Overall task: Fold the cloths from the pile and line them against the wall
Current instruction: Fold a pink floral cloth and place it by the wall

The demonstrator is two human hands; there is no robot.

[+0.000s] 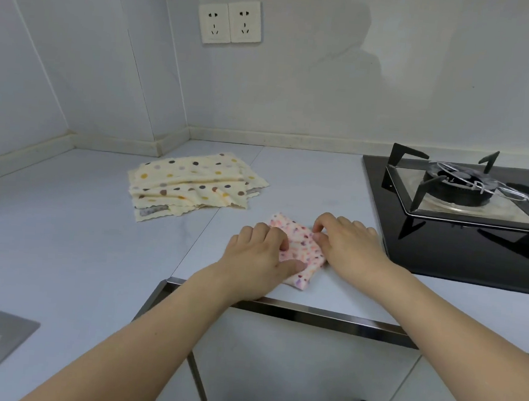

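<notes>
Pink spotted cloth (300, 251) sits on the surface (62, 230) near the front edge, just left of the stove (466, 218), already folded down small. Both hands are on it.

Risks as I read them:
- Fold springs open once I let go. The cloth looks soft and thick, and nothing shows a sharp crease.
- Cloth lies close to the front edge of the surface; a pull toward me could drag a corner over it.
- Carrying it to the wall (298, 91) with a loose hold would let the layers slide apart.
- The pile of yellow dotted cloths (194, 187) lies between here and the corner; a low pass could snag it and scatter it.

Pose: left hand (258, 257) lies knuckles up over the cloth's left side, fingers curled down onto it, thumb pressed on the near part. Right hand (349, 243) comes in from the stove side, thumb and forefinger pinching the cloth's right edge, other fingers loosely bent. Both forearms reach straight forward over the front edge.

No folded cloth stands at the wall yet.
</notes>
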